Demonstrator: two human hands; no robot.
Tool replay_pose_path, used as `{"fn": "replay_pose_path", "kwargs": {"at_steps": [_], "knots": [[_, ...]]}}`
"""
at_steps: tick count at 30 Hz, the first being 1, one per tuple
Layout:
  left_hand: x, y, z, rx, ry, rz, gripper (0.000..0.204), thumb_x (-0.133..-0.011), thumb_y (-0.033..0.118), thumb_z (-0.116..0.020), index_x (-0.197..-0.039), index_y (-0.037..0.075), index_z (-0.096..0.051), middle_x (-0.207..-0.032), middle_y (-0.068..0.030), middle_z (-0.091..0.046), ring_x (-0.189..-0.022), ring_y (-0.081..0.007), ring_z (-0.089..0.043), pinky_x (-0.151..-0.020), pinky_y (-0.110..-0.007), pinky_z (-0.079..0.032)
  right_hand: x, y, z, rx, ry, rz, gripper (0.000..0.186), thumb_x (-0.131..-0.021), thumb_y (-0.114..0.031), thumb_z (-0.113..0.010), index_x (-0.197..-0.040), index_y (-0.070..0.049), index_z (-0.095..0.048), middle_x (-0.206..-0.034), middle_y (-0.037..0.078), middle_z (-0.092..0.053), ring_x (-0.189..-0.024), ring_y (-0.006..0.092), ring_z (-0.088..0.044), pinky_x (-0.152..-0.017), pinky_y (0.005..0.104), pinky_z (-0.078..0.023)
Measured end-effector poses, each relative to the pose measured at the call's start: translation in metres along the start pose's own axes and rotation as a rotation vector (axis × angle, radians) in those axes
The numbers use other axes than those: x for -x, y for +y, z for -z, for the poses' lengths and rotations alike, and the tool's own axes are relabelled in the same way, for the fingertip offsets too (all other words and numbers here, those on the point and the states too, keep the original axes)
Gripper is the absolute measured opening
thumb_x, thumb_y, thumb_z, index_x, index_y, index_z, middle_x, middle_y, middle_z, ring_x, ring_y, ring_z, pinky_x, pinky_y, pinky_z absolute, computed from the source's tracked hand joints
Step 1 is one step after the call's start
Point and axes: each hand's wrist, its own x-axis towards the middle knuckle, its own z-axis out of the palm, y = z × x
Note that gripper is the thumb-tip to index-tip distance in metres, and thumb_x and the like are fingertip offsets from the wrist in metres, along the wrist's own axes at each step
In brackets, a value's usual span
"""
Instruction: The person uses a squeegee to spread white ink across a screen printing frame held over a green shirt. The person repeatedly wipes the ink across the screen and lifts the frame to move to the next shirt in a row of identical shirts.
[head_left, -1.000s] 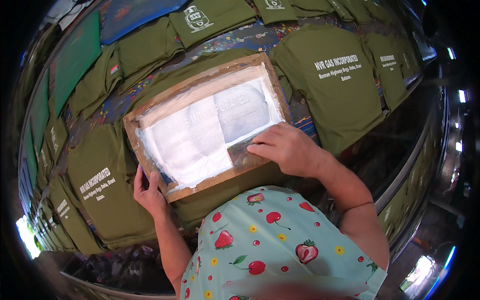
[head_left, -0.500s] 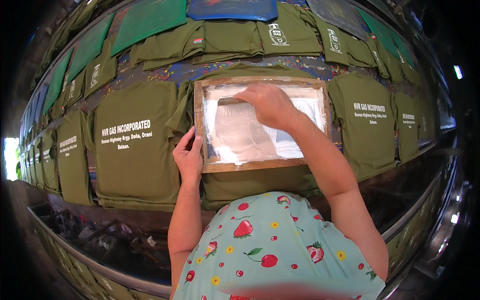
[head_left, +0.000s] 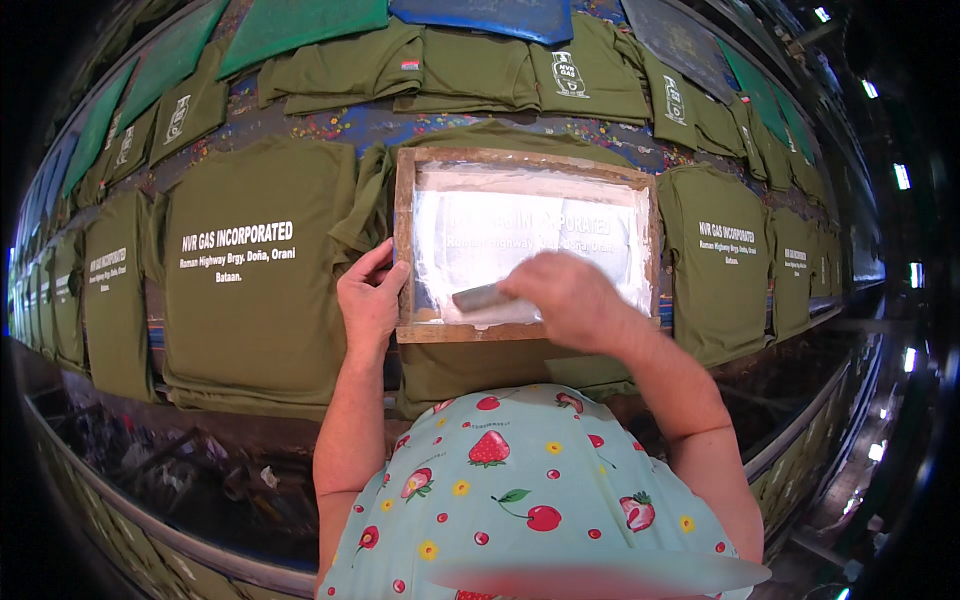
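Note:
A wooden screen frame (head_left: 525, 333) with a white-inked mesh (head_left: 520, 215) and raised-looking lettering lies over an olive shirt (head_left: 480, 364). My left hand (head_left: 370, 295) grips the frame's left side, thumb on the wood and fingers behind it. My right hand (head_left: 565, 300) is closed on a flat squeegee (head_left: 475, 296), held across the lower part of the mesh and blurred by motion. The shirt's middle is hidden beneath the frame.
Printed olive shirts (head_left: 235, 340) (head_left: 720, 285) lie on both sides along the long bench, with folded shirts (head_left: 470, 70) behind. Green (head_left: 300, 35) and blue boards (head_left: 480, 12) line the back. A dark lower shelf with scraps (head_left: 210, 460) runs below the bench edge.
My right hand and squeegee have moved down from the top of the mesh to its lower part since half a second ago. My left hand stays on the frame. The camera view has straightened.

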Motion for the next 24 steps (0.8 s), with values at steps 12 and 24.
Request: {"fn": "replay_pose_path", "kwargs": {"at_steps": [12, 24], "knots": [[0.000, -0.001, -0.001, -0.010, 0.003, -0.006, 0.045, -0.094, -0.001, -0.081, -0.139, -0.006, -0.074, -0.113, -0.0060, -0.080, -0.088, -0.0077, -0.069, -0.084, -0.025, -0.058, -0.108, 0.058, 0.014, 0.065, 0.092, 0.063, 0.032, -0.087, 0.003, -0.066, -0.113, -0.008, -0.080, -0.108, 0.013, -0.077, -0.111, 0.0365, -0.072, -0.098, 0.0487, -0.057], [0.009, 0.017, -0.007, -0.065, 0.024, 0.009, 0.043, -0.099, -0.006, -0.075, -0.141, -0.008, -0.071, -0.126, -0.0126, -0.078, -0.107, -0.0148, -0.074, -0.098, -0.029, -0.059, -0.040, 0.102, 0.060, 0.239, -0.169, 0.379, 0.009, -0.084, -0.005, -0.072, -0.087, -0.013, -0.077, -0.094, 0.003, -0.074, -0.104, 0.0260, -0.072, -0.103, 0.0428, -0.051]]}}
